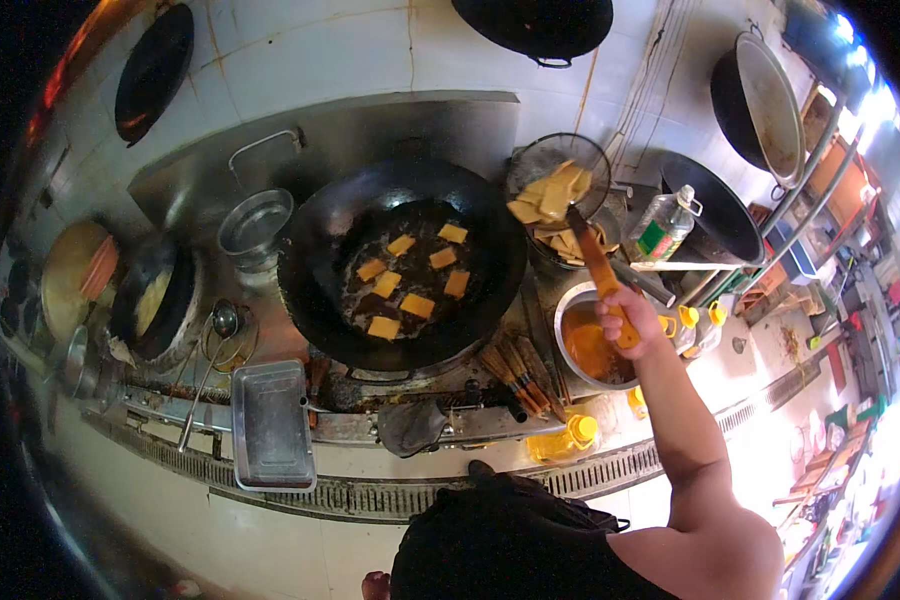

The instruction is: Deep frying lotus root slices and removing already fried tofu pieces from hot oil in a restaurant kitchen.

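Note:
My right hand grips the wooden handle of a round wire skimmer, held out over the right side of the stove. Pale golden slices, which look like tofu, lie heaped in it. Directly below, a dark-rimmed container holds more such slices, partly hidden by the skimmer. Left of the skimmer, a large black wok holds dark bubbling oil with several browned rectangular slices spread apart. At the bottom edge only a small part of my left hand shows; what it holds, if anything, is hidden.
A metal pot of orange-brown liquid stands under my right wrist. Brushes lie at the wok's front right. A clear plastic tray sits at the stove's front edge. Left are a metal basin, a ladle and a smaller wok.

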A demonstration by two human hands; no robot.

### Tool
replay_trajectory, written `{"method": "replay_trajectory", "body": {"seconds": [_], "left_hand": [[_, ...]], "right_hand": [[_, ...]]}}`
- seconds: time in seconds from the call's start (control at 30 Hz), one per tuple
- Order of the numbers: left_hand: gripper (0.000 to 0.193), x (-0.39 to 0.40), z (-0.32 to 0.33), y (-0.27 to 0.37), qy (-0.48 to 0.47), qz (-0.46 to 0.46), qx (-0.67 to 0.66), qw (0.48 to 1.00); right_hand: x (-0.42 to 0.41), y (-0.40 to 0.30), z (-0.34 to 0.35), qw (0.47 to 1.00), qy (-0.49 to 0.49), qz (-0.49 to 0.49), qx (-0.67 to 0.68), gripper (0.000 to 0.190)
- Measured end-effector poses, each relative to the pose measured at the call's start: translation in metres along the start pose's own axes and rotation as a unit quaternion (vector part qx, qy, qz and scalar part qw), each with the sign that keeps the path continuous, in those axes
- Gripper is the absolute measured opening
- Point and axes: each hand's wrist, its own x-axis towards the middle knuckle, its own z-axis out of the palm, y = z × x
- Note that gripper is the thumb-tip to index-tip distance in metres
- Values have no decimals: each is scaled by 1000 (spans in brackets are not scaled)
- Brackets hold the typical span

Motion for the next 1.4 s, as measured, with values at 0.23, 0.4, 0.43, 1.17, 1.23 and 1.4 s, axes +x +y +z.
{"method": "replay_trajectory", "body": {"seconds": [0.23, 0.4, 0.43, 1.17, 1.23, 1.4], "left_hand": [[33, 41, 28, -30, 36, -9, -328, 944], [30, 29, 23, -7, 50, -47, -172, 983], [29, 29, 21, -8, 46, -51, -172, 983], [37, 18, -11, 19, 13, -28, -94, 995], [35, 33, 2, -21, 44, 39, -51, 997], [34, 12, 5, -3, 49, 33, -58, 997]], "right_hand": [[24, -44, -62, 859, 238, -245, -381, 10], [38, -44, -82, 845, 268, -279, -369, 6], [40, -44, -84, 846, 268, -279, -368, 6], [37, -47, -77, 526, 388, -310, -691, 52], [33, -40, -55, 549, 366, -309, -685, 53], [16, -21, 2, 824, 163, -232, -491, 52]]}}
